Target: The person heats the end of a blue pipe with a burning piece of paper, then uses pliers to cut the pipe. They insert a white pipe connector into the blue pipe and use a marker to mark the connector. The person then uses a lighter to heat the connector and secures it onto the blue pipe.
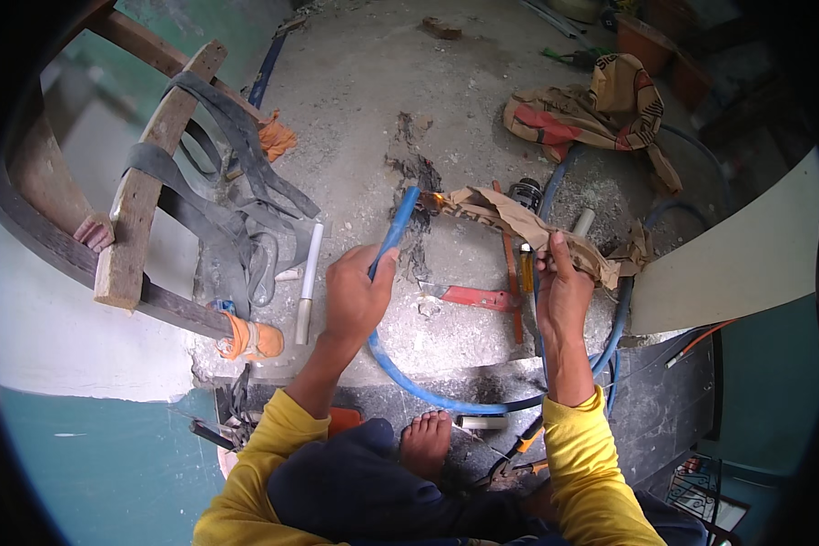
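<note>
My left hand (pixel 359 287) is closed around a blue plastic pipe (pixel 398 229) near its end, which points up and away from me. The pipe's length loops below the hand and off to the right. In my right hand (pixel 564 287) is a twisted strip of brown paper (pixel 496 211), pinched between thumb and fingers. A small orange flame (pixel 439 200) burns at the strip's far tip, beside the pipe's end. Under the hands lie a red utility knife (pixel 478 298), a yellow lighter (pixel 526 268) and a thin reddish-brown strip (pixel 510 273).
A crumpled brown paper bag (pixel 582 114) lies at the far right. Wooden framing (pixel 155 182) draped with grey strips (pixel 237 164) stands at left, near a white tube (pixel 310 273). Orange-and-black handled pliers (pixel 517 448) lie below, near my bare foot (pixel 425 443). Blackened scraps (pixel 414 173) mark the concrete.
</note>
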`<state>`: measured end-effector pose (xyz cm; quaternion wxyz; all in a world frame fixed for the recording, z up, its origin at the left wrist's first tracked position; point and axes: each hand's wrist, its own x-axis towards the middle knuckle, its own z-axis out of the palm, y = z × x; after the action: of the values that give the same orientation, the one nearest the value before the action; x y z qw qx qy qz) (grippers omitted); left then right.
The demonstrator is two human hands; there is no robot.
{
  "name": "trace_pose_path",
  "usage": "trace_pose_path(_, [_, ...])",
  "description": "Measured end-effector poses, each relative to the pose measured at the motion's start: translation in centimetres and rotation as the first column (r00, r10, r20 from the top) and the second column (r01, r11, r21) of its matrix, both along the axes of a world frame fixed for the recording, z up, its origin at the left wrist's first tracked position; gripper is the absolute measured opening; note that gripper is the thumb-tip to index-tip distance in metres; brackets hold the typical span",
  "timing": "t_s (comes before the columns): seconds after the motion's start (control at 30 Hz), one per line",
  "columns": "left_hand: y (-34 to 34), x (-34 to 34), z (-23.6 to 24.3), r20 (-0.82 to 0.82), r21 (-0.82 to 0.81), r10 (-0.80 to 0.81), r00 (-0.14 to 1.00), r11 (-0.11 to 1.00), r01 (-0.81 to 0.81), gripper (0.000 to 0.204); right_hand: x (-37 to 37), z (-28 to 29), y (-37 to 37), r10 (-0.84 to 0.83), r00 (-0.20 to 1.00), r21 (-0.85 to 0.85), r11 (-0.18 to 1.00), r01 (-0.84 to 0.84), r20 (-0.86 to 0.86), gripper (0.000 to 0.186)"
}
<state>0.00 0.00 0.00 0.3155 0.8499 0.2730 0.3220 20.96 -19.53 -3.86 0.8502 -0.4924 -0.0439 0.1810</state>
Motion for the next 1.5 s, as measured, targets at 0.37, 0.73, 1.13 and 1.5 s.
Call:
trace_pose_path(0.37, [-0.3, 0.1, 1.8, -0.002, -0.109, 0.018, 1.000, 0.994, -0.018, 0.017, -0.7, -0.6, 0.6, 0.028, 0.981, 0.090, 0.996, -0.011, -0.192, 0.021])
trace_pose_path(0.73, [-1.1, 0.1, 2.3, -0.026, -0.084, -0.068, 0.997, 0.994, 0.065, 0.022, -1.1, -0.3, 1.0, 0.045, 0.971, 0.097, 0.995, -0.022, -0.234, 0.020])
trace_pose_path(1.13, [-0.1, -0.2, 1.6, -0.016, -0.085, -0.009, 1.000, 0.996, 0.008, 0.020, -0.8, -0.7, 0.6, 0.002, 0.971, 0.079, 0.997, 0.017, -0.239, 0.021])
trace_pose_path(1.5, [0.4, -0.4, 1.0, -0.052, -0.071, 0.008, 0.999, 0.997, -0.012, 0.023, -1.8, 0.2, 0.4, 0.016, 0.985, 0.035, 0.999, -0.010, -0.174, 0.021])
